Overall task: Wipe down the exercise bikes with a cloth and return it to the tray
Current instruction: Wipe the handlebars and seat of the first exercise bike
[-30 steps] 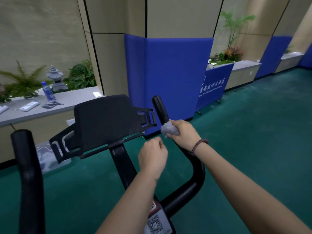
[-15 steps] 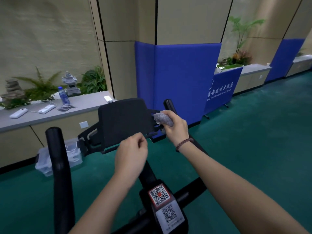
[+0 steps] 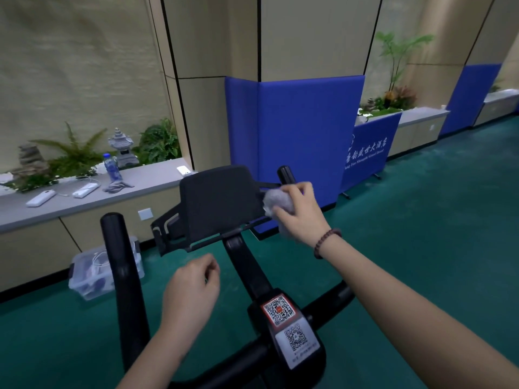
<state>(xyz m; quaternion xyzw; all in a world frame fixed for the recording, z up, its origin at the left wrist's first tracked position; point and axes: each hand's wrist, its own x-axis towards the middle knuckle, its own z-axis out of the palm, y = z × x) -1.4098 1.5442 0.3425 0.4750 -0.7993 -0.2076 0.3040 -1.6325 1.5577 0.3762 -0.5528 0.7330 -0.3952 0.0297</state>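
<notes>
A black exercise bike fills the lower middle, with its console panel (image 3: 217, 204) facing away from me and a stem carrying two QR stickers (image 3: 289, 327). My right hand (image 3: 299, 213) grips a balled grey cloth (image 3: 276, 202) against the right edge of the console, just below the right handlebar tip (image 3: 286, 175). My left hand (image 3: 192, 293) hovers loosely curled below the console and holds nothing. The left handlebar post (image 3: 123, 273) rises beside it.
A grey ledge (image 3: 84, 203) on the left bears a water bottle (image 3: 111, 167), white devices and a small dark rag. A clear plastic bin (image 3: 95, 269) sits on the green carpet under it. Blue padded panels (image 3: 297, 130) and a blue banner stand behind the bike.
My right hand with the cloth has gone from the right handlebar up to the console's right edge. My left hand has dropped lower and nearer to me. The view has shifted right and down.
</notes>
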